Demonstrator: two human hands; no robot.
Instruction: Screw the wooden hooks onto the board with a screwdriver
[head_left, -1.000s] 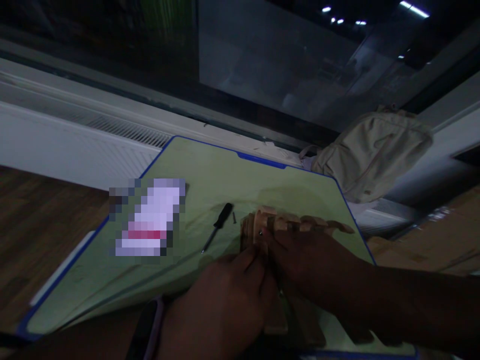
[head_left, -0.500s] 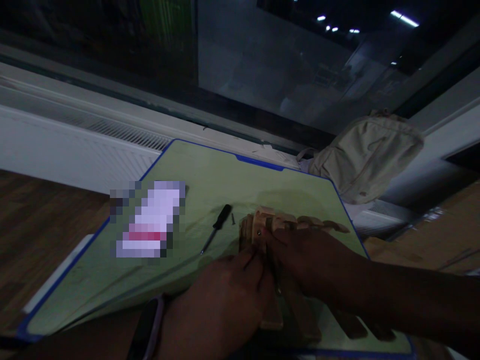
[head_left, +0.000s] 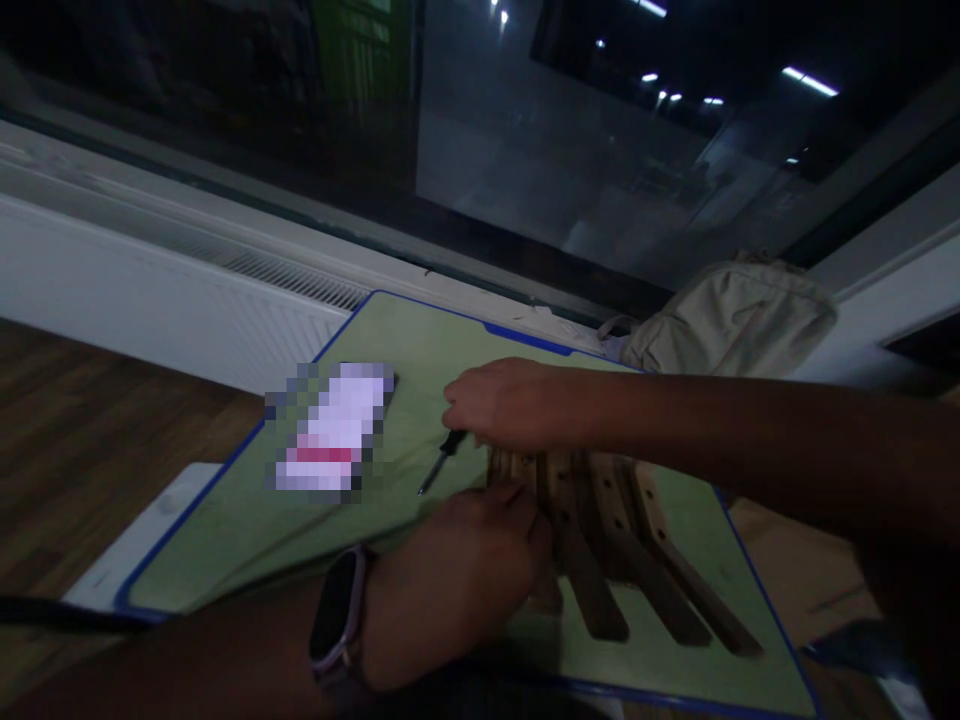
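Dim room, dark window [head_left: 525, 140] at back, white radiator [head_left: 150, 270] below it on the left, beige bag [head_left: 739, 315] at right. Green table [head_left: 427, 335] with blue rim in front. Wooden slats [head_left: 596, 595], bent and dotted with holes, sit side by side on the table's near right part, partly hidden by the hands. Left hand [head_left: 465, 575], watch [head_left: 337, 612] on wrist, has fingers curled around the leftmost slats, gripping them. Right hand [head_left: 510, 405] is just beyond the slats, fingers bent at the handle end of a screwdriver [head_left: 435, 470]; can't tell if they pinch anything. Screwdriver lies slantwise, black handle partly covered. Bright pixelated patch [head_left: 334, 430] left of it.
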